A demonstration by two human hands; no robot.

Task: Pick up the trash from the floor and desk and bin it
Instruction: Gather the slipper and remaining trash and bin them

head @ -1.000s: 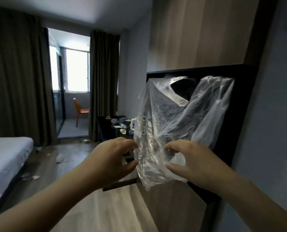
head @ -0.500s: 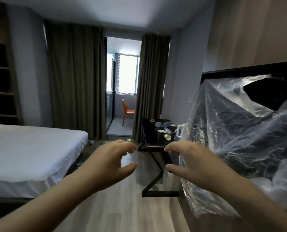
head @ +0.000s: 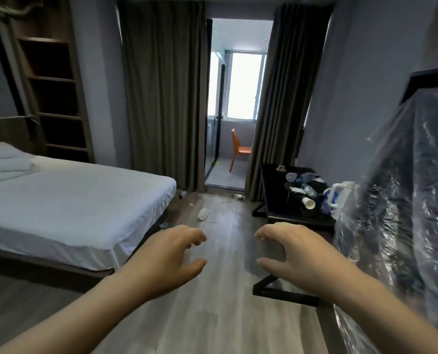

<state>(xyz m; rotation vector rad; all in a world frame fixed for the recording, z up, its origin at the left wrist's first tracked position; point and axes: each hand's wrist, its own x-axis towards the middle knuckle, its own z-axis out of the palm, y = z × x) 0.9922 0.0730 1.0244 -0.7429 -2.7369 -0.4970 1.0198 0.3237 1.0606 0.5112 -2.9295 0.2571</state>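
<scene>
My left hand (head: 169, 256) and my right hand (head: 297, 254) are held out in front of me over the wood floor, fingers loosely curled, both holding nothing. A clear plastic bag (head: 401, 226) hangs at the right, apart from my right hand. Trash lies on the black desk (head: 271, 200) ahead to the right: a white paper cup (head: 309, 202) on its side, crushed plastic bottles (head: 307, 178) and crumpled paper. A white cup (head: 203, 213) lies on the floor by the foot of the bed, with small scraps (head: 239, 197) further off near the curtains.
A white bed (head: 59, 208) fills the left side. Dark curtains (head: 161, 93) flank a doorway to a balcony with an orange chair (head: 239, 148). A white kettle (head: 336, 195) stands on the desk. Open shelves (head: 54, 95) stand at the back left. A floor aisle runs between bed and desk.
Both hands have let go of the plastic bag, which now hangs at the right. My view has swung left, bringing the bed, floor and desk into sight.
</scene>
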